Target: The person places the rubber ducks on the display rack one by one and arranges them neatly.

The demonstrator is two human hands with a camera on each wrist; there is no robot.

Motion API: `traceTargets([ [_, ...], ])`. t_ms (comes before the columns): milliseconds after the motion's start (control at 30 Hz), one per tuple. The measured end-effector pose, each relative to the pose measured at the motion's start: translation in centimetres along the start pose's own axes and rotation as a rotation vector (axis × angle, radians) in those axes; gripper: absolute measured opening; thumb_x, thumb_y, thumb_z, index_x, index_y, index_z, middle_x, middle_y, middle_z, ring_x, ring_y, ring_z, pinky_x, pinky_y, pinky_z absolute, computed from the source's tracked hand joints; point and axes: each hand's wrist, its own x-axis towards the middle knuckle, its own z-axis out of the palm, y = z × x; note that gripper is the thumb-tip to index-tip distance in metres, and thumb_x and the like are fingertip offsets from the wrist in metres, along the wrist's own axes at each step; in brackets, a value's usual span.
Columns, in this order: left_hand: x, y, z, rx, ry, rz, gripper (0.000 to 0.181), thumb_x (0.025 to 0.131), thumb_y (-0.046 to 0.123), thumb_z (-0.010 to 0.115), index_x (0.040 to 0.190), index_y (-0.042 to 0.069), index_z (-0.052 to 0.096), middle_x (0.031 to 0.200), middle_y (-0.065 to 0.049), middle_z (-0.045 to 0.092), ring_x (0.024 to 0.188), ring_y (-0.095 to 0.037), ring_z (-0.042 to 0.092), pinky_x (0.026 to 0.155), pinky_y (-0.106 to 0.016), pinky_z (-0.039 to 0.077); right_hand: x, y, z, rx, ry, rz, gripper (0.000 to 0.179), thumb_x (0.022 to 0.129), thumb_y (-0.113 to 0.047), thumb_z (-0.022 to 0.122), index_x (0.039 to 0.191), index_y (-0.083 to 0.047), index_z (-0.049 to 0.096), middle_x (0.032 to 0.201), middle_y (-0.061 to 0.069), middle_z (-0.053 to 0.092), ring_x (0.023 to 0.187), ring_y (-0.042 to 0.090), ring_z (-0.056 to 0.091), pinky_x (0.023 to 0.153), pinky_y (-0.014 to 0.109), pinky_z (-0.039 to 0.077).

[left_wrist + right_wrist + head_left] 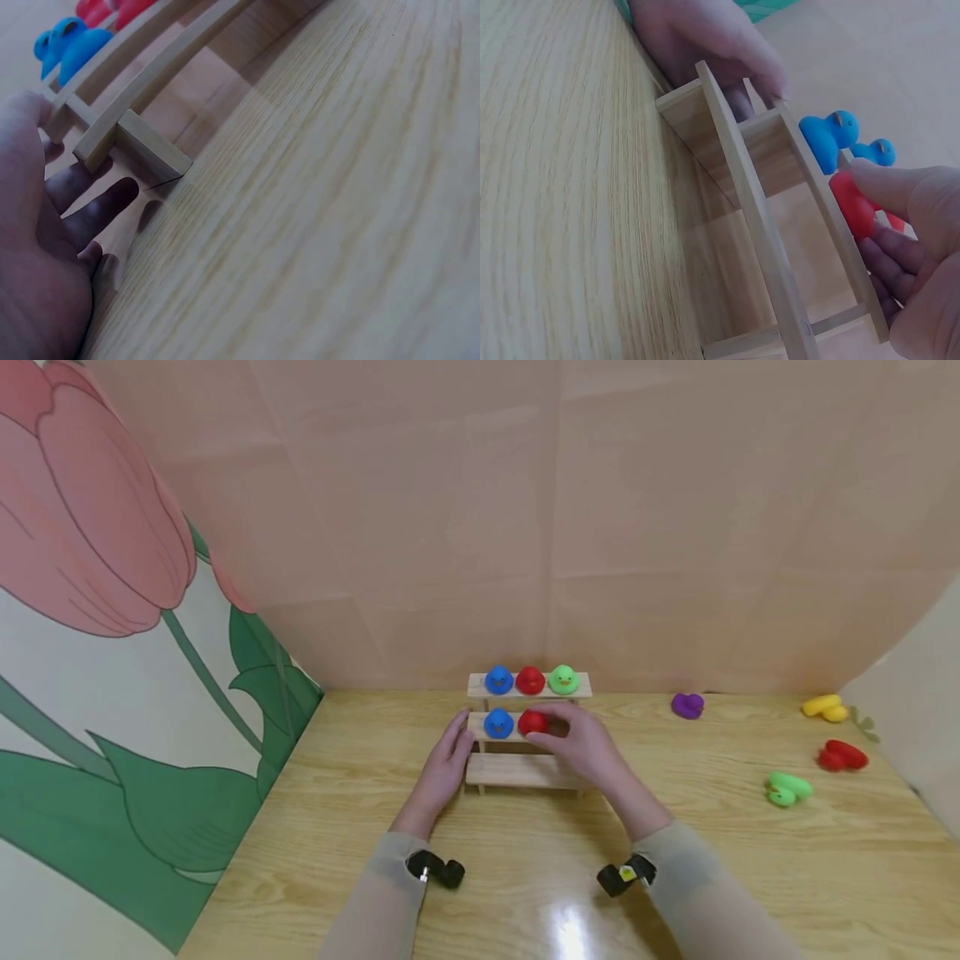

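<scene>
Over at the wood-grained table (300, 860), the person's right hand (588, 745) pinches a small red rubbery toy duck (531, 722) on the middle step of a pale three-tiered wooden stand (521, 767), just beside a blue rubbery toy duck (498, 724). The left hand (446, 756), fingers loosely extended, touches the stand's left end. A purple rubbery toy duck (687, 706) lies off to the right.

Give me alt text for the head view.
The right hand holds a red duck on a wooden rack's middle shelf, beside a blue duck; the left hand touches the rack's left end. Three ducks sit on top; four more lie on the table to the right.
</scene>
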Motion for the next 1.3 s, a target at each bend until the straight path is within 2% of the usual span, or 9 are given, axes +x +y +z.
traceTargets([
  [467, 0.0, 0.2, -0.1, -0.004, -0.006, -0.010, 0.064, 0.116, 0.064, 0.043, 0.174, 0.039, 0.035, 0.177, -0.004, 0.038, 0.164, -0.032, 0.031, 0.133, -0.058, 0.025, -0.1, -0.1, 0.3, -0.073, 0.010, -0.017, 0.046, 0.099, -0.023, 0.088, 0.143, -0.015, 0.074, 0.137, 0.009, 0.069, 0.123, 0.033, 0.063, 0.104, 0.051, 0.060],
  [933, -0.1, 0.0, 0.0, 0.001, -0.003, -0.005, 0.062, 0.117, 0.059, 0.044, 0.174, 0.036, 0.035, 0.175, -0.006, 0.041, 0.162, -0.033, 0.035, 0.132, -0.058, 0.027, -0.5, 0.5, 0.4, -0.070, 0.016, -0.057, 0.052, 0.098, -0.019, 0.089, 0.147, -0.014, 0.070, 0.143, 0.010, 0.068, 0.132, 0.036, 0.062, 0.114, 0.057, 0.053],
  [1133, 0.0, 0.0, 0.0, 0.010, 0.007, -0.006, 0.062, 0.117, 0.061, 0.043, 0.174, 0.039, 0.035, 0.175, -0.005, 0.040, 0.162, -0.031, 0.035, 0.132, -0.055, 0.027, -1.6, 1.3, -0.4, -0.015, 0.066, -0.052, 0.055, 0.099, -0.023, 0.088, 0.150, -0.016, 0.067, 0.141, 0.010, 0.069, 0.129, 0.033, 0.066, 0.113, 0.058, 0.053],
  [1300, 0.1, -0.1, 0.0, 0.005, 0.008, -0.002, 0.062, 0.118, 0.058, 0.044, 0.174, 0.035, 0.035, 0.176, -0.006, 0.039, 0.162, -0.030, 0.035, 0.132, -0.054, 0.028, -2.5, 2.2, -2.0, 0.047, 0.158, -0.040, 0.051, 0.103, -0.029, 0.085, 0.148, -0.015, 0.067, 0.142, 0.012, 0.069, 0.129, 0.033, 0.064, 0.112, 0.060, 0.052],
])
